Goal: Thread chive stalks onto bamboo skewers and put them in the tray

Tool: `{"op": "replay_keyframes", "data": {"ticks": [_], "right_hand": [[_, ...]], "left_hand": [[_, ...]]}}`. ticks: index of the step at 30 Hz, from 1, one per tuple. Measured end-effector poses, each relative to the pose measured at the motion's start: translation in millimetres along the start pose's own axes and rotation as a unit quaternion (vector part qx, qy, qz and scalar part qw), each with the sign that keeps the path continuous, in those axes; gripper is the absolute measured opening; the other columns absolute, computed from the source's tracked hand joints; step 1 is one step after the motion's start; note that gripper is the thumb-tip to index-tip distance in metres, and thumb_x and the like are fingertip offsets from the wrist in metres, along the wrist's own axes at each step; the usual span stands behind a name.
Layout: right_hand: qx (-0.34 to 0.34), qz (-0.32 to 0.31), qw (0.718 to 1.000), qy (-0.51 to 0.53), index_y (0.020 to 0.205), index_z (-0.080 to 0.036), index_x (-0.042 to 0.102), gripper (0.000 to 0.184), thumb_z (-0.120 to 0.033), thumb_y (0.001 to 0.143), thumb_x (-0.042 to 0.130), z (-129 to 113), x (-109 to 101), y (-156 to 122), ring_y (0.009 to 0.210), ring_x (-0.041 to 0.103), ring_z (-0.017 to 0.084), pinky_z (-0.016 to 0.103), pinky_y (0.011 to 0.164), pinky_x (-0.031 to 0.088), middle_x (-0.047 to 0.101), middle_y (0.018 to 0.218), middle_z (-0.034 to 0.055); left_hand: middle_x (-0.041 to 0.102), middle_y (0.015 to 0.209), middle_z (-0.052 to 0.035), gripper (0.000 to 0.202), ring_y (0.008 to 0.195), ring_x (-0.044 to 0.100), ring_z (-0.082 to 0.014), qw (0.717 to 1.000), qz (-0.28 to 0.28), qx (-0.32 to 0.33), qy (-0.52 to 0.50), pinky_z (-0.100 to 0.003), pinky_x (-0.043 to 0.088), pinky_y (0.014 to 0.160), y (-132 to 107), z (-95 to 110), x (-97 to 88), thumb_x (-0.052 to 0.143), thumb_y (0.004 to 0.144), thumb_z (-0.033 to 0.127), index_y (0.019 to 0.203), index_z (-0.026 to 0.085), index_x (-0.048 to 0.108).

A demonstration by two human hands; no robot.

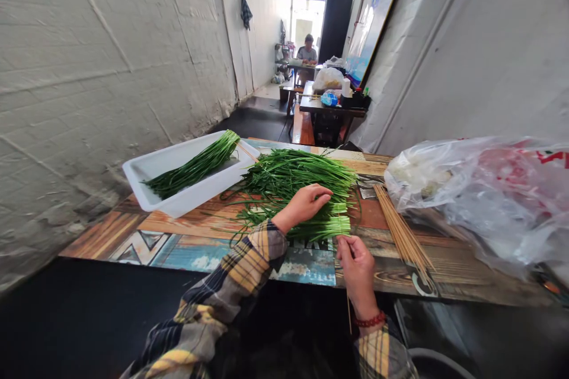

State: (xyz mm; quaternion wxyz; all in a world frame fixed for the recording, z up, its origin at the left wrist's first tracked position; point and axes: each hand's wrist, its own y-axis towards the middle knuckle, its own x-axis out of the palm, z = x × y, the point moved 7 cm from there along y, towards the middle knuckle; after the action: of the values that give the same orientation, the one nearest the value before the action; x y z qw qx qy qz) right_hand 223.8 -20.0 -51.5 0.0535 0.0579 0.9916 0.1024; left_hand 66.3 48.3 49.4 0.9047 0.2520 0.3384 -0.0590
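Observation:
A thick pile of garlic chives (pixel 297 172) lies on the table, stem ends to the right. My left hand (pixel 306 204) rests over the nearer chives, thumb and fingers drawn together on them; its fingertips are partly hidden. At the cut ends of a flat row of stems (pixel 335 227), my right hand (pixel 358 266) pinches a thin bamboo skewer (pixel 349 311). The skewer's lower length hangs below my fingers, and its upper part runs up at the stems. More bamboo skewers (pixel 402 234) lie in a loose bundle to the right.
A white plastic tray (pixel 171 208) at the left holds a bunch of chives (pixel 195 166). Clear plastic bags (pixel 484 201) cover the table's right side. Farther back, a person (pixel 306 52) sits at a table, beyond a dark table (pixel 317 105) with bags and bottles.

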Motion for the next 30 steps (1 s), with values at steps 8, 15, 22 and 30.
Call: {"op": "replay_keyframes", "data": {"ticks": [8, 15, 22, 30], "right_hand": [[0.000, 0.004, 1.000, -0.004, 0.079, -0.016, 0.063, 0.035, -0.051, 0.082, 0.058, 0, 0, 0, 0.044, 0.044, 0.010, 0.022, 0.045, 0.035, 0.051, 0.051, -0.0037], [0.011, 0.000, 1.000, -0.018, 0.080, -0.016, 0.064, 0.033, -0.048, 0.083, 0.057, 4, 0, 0, 0.045, 0.044, 0.010, 0.022, 0.045, 0.035, 0.052, 0.051, -0.0038], [0.020, -0.013, 0.999, -0.029, 0.078, -0.017, 0.060, 0.026, -0.041, 0.086, 0.055, 7, -1, -2, 0.048, 0.045, 0.010, 0.022, 0.048, 0.036, 0.049, 0.053, -0.0047], [0.035, -0.015, 0.999, -0.029, 0.076, -0.017, 0.059, 0.024, -0.038, 0.087, 0.056, 8, -2, -3, 0.048, 0.043, 0.010, 0.021, 0.048, 0.035, 0.047, 0.054, -0.0049]], "left_hand": [[0.068, 0.075, -0.0035, 0.033, 0.069, 0.056, -0.0124, 0.991, -0.063, -0.044, -0.106, -0.021, 0.043, 0.066, 1, -11, 29.2, 0.045, 0.088, 0.031, 0.085, 0.009, 0.070], [0.057, 0.064, 0.0008, 0.031, 0.061, 0.046, -0.0095, 0.981, -0.038, -0.080, -0.170, -0.020, 0.036, 0.059, -4, -20, 31.2, 0.049, 0.084, 0.034, 0.076, 0.010, 0.067], [0.054, 0.063, 0.0010, 0.028, 0.061, 0.043, -0.0085, 0.964, -0.031, -0.104, -0.244, -0.019, 0.035, 0.057, -9, -23, 36.0, 0.053, 0.082, 0.033, 0.070, 0.010, 0.063], [0.052, 0.062, 0.0019, 0.028, 0.060, 0.042, -0.0080, 0.962, -0.055, -0.096, -0.249, -0.019, 0.036, 0.058, -9, -19, 35.3, 0.054, 0.082, 0.033, 0.068, 0.010, 0.062]]}}
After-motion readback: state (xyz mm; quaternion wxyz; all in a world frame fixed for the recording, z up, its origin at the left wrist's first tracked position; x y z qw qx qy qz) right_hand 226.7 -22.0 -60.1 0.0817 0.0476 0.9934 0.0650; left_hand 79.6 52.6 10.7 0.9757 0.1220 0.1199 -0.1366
